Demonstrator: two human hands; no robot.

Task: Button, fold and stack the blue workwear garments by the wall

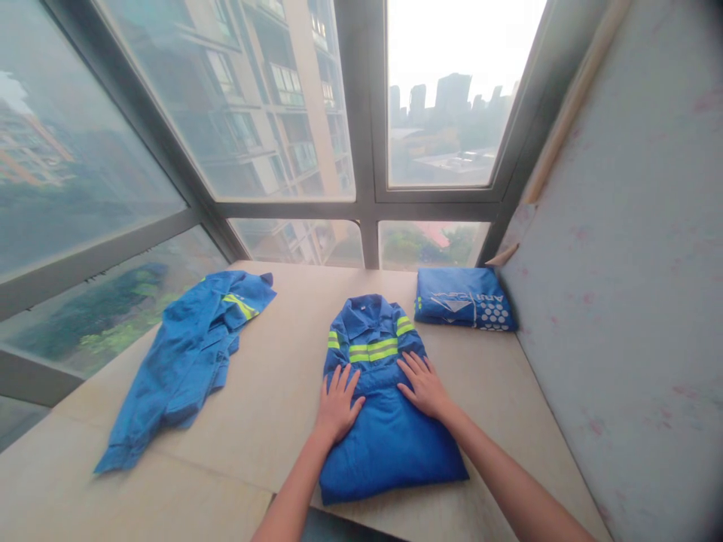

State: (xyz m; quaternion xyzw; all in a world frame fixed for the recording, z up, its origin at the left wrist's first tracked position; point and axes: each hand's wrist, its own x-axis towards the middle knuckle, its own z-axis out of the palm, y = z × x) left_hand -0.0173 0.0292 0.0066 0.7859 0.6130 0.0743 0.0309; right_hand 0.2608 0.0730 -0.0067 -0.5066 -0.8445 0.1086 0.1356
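A blue work jacket [389, 436] with yellow-green reflective stripes lies partly folded in front of me, its collar at the far end and its lower part turned up over the front. My left hand [339, 406] rests flat on its left side, fingers spread. On the right side, my right hand [425, 384] lies just as flat, fingertips below the stripe and the sleeve band. Neither hand grips the cloth. Whatever is under the turned-up layer is hidden.
Another blue garment [186, 346] with a yellow-green stripe lies loosely spread to the left. A folded blue garment [466, 299] with white print sits at the back right, beside the wall [633, 301]. Window frames [367, 135] bound the pale wooden surface [282, 339].
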